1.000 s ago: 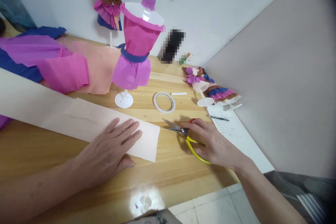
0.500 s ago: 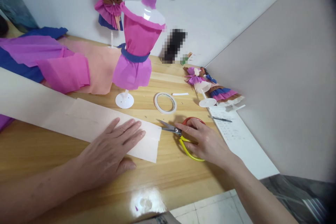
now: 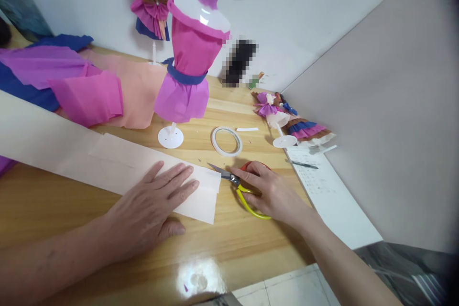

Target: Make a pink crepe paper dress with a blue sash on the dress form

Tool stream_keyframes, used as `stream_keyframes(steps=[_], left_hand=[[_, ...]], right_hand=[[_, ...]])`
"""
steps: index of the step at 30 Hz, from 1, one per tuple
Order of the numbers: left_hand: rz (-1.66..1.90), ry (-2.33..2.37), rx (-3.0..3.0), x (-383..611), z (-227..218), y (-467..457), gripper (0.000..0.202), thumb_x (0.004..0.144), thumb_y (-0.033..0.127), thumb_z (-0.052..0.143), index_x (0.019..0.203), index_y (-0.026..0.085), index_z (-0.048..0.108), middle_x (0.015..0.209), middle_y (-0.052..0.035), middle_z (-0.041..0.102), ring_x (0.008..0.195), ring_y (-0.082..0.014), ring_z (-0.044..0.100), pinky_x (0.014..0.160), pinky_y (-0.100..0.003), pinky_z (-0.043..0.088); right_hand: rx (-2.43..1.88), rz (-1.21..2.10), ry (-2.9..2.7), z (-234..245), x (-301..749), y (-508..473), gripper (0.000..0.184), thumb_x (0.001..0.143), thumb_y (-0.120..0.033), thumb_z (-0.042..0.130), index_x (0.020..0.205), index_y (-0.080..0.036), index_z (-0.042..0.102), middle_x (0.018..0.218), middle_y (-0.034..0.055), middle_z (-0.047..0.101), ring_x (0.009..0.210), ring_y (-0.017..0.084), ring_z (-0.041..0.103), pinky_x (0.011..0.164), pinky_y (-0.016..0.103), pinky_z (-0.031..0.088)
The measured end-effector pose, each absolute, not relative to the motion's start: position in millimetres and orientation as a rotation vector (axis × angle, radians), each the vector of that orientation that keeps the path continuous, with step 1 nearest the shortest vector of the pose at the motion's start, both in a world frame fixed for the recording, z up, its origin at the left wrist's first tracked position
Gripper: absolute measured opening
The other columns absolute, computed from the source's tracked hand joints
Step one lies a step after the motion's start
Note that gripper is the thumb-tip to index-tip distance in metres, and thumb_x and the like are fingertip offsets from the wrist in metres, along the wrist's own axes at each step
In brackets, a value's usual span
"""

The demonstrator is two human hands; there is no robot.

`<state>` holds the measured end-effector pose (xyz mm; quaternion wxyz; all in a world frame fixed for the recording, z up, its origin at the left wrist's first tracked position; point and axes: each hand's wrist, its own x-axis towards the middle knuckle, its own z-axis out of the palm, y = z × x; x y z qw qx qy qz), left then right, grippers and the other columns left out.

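My left hand (image 3: 150,208) lies flat with fingers spread on the right end of a long pale pink paper strip (image 3: 89,160) on the wooden table (image 3: 107,248). My right hand (image 3: 270,193) is closed around the red and yellow handles of a pair of scissors (image 3: 234,182). The blades point left and their tips reach the strip's right edge, close to my left fingertips.
A mannequin in a pink and purple paper dress (image 3: 188,64) stands behind the strip, a tape roll (image 3: 226,141) beside it. Crepe paper sheets (image 3: 71,81) lie at left. A small dressed figure (image 3: 283,117), a printed sheet with a pen (image 3: 319,177) and a grey board (image 3: 387,105) are at right.
My right hand has slid left with the scissors, bringing the blade tips to the edge of the strip. My left hand has stayed on the paper.
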<state>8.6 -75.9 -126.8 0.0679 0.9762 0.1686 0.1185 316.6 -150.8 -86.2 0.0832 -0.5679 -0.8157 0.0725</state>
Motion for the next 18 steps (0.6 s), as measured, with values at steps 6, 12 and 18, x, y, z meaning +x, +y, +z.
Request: stream_keyframes(steps=[6,12,18], left_hand=[[0.391,0.513,2.933,8.2,-127.3,-76.3,0.055,0.094,0.049,0.045,0.141,0.020,0.045,0.151,-0.0113,0.041,0.141,-0.0279,0.034,0.117,-0.050,0.018],[0.378,0.504,2.937,9.6,-126.8,-75.2,0.056,0.094,0.052,0.044,0.141,0.021,0.044,0.152,-0.0109,0.040,0.142,-0.0273,0.033,0.117,-0.049,0.014],[0.349,0.493,2.953,9.7,-124.7,-74.6,0.056,0.095,0.050,0.044,0.141,0.019,0.044,0.152,-0.0127,0.040,0.142,-0.0291,0.033,0.114,-0.051,0.017]], right_hand=[[-1.690,0.236,-2.438,-88.8,321.5,-151.5,0.045,0.086,-0.017,0.056,0.131,-0.019,0.058,0.096,0.0105,0.060,0.079,0.020,0.064,0.069,0.033,0.058],[-1.695,0.173,-2.480,-87.9,321.6,-151.3,0.042,0.088,-0.018,0.055,0.129,-0.018,0.059,0.094,0.0102,0.061,0.075,0.019,0.065,0.067,0.031,0.057],[-1.692,0.108,-2.506,-88.2,323.0,-149.7,0.042,0.087,-0.015,0.055,0.128,-0.020,0.061,0.093,0.0086,0.063,0.074,0.018,0.065,0.067,0.029,0.057]])
